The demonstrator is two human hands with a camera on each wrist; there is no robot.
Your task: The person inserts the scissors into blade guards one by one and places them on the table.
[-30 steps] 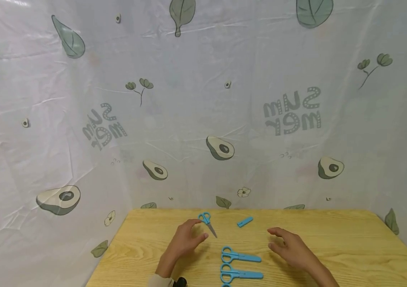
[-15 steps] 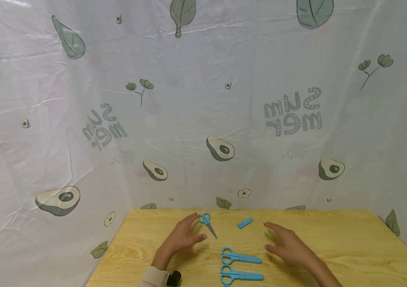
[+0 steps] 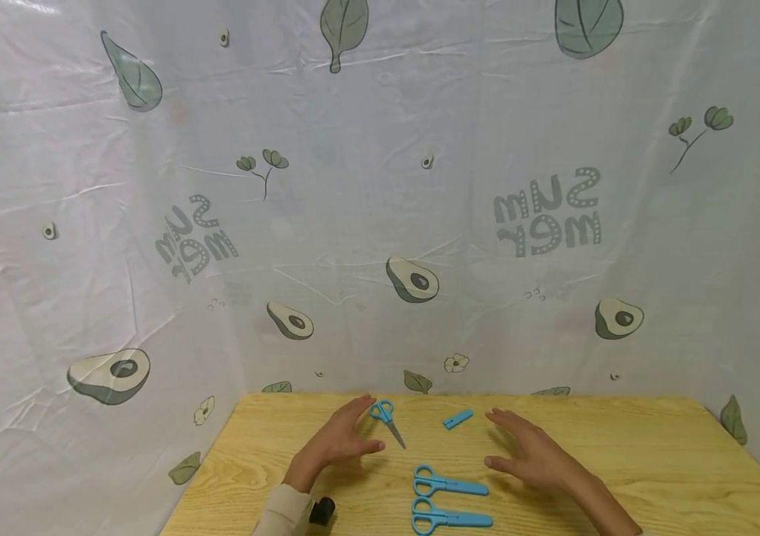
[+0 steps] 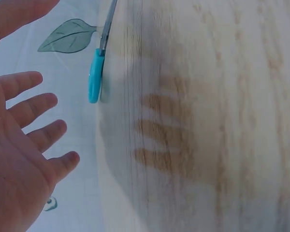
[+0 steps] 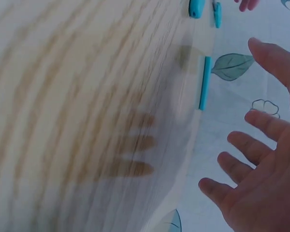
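Note:
My left hand hovers above the table with fingers spread, just left of a pair of blue-handled scissors whose metal blades are bare. In the left wrist view the same scissors lie beyond the fingers, apart from them. A blue blade cover lies to the right of these scissors, near the far edge. My right hand is held over the table right of that cover, fingers apart and holding nothing. Nearer to me lie two sheathed blue scissors, the farther pair and the nearer pair, both pointing right.
The wooden table ends at a pale patterned plastic sheet that hangs behind it and along both sides. A black device sits at my left wrist beside a beige sleeve.
My right hand has moved left and slightly forward, its fingers spreading toward the cover. My left hand has opened a little wider beside the bare scissors. The scissors and cover stay in place.

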